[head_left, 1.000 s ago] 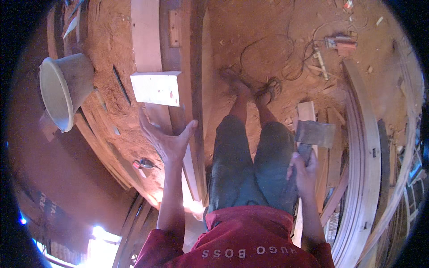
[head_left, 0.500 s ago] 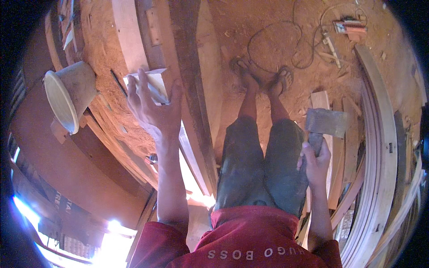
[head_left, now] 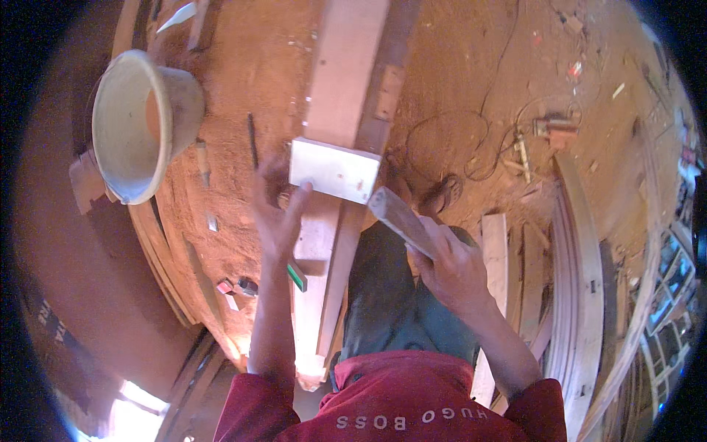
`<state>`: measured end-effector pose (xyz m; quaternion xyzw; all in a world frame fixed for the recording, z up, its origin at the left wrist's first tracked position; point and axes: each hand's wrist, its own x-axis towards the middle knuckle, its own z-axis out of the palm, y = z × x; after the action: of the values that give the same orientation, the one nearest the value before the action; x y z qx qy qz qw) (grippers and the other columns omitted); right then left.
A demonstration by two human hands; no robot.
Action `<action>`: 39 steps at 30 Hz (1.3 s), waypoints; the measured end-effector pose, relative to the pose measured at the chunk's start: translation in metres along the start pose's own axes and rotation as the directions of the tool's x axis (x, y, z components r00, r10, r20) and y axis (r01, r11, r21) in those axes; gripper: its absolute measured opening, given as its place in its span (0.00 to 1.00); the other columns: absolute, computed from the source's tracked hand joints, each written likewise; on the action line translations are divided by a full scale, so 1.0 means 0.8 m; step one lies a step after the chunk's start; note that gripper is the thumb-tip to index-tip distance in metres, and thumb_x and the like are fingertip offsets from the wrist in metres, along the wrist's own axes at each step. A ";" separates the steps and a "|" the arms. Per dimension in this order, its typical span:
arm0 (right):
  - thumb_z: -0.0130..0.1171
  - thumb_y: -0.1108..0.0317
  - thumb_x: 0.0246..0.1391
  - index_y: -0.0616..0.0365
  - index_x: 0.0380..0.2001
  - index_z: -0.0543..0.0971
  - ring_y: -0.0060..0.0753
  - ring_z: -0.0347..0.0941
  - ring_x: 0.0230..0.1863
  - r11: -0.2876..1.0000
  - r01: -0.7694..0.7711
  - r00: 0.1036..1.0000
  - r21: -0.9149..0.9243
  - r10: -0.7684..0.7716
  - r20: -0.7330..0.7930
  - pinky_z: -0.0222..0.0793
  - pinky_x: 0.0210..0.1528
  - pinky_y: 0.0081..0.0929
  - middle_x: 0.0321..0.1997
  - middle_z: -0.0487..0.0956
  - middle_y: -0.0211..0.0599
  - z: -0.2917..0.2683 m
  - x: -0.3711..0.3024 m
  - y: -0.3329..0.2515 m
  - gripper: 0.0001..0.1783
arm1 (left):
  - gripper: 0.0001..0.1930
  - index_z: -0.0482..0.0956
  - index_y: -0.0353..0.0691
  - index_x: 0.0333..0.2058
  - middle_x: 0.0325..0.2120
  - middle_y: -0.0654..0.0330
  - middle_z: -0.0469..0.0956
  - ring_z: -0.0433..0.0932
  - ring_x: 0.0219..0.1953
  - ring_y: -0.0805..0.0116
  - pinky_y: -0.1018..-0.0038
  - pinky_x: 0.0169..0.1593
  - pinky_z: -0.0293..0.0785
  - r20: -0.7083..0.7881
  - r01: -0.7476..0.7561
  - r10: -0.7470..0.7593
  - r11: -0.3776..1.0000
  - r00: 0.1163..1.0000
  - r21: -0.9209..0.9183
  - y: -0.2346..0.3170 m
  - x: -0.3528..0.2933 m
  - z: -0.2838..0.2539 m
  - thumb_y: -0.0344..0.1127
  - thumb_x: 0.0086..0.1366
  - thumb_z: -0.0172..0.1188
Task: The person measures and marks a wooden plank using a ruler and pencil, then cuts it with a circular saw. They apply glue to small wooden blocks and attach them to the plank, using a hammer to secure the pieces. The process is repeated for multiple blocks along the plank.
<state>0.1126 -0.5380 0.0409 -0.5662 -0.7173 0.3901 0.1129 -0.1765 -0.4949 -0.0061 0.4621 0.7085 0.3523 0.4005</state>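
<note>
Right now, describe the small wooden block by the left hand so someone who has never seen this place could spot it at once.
Find the long pale plank that runs down the middle of the sawdust-covered bench. The block lies flat across it, just ahead of the left hand, whose fingertips reach its near edge. It is the only short, pale rectangle set crosswise on the plank, unlike the round bucket farther left.

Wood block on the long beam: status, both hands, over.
Left hand open, fingers at the pale wood block, which lies across the long beam. Right hand shut on a wooden handle, tip near the block. Bucket off left, clear.
</note>
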 end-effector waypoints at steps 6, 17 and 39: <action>0.61 0.61 0.57 0.61 0.53 0.72 0.38 0.79 0.28 0.954 0.255 0.966 -0.159 -0.258 0.002 0.77 0.28 0.32 0.30 0.74 0.41 -0.027 0.086 -0.087 0.24 | 0.28 0.65 0.31 0.62 0.52 0.49 0.75 0.74 0.55 0.60 0.65 0.61 0.67 0.089 0.228 -0.210 0.920 0.974 -0.320 -0.036 -0.032 -0.025 0.31 0.64 0.57; 0.53 0.63 0.61 0.61 0.50 0.70 0.46 0.80 0.30 0.873 0.096 0.949 -0.478 0.065 0.308 0.77 0.27 0.40 0.31 0.76 0.43 0.001 0.135 -0.124 0.17 | 0.33 0.69 0.25 0.55 0.47 0.40 0.77 0.76 0.51 0.48 0.59 0.58 0.68 -0.324 -0.024 0.027 1.000 0.946 0.013 -0.074 -0.071 0.029 0.55 0.70 0.42; 0.58 0.68 0.60 0.68 0.47 0.77 0.55 0.79 0.42 0.867 0.154 0.971 -0.475 -0.045 0.233 0.77 0.40 0.40 0.49 0.79 0.53 0.040 0.126 -0.119 0.16 | 0.27 0.71 0.34 0.50 0.44 0.44 0.72 0.71 0.47 0.43 0.51 0.50 0.62 -0.417 -0.187 0.206 0.979 0.885 0.087 -0.047 -0.063 0.010 0.53 0.66 0.43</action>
<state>-0.0090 -0.4658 0.0566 -0.4928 -0.8290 0.2481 -0.0918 -0.1708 -0.5532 -0.0299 0.4526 0.7356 0.4672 0.1891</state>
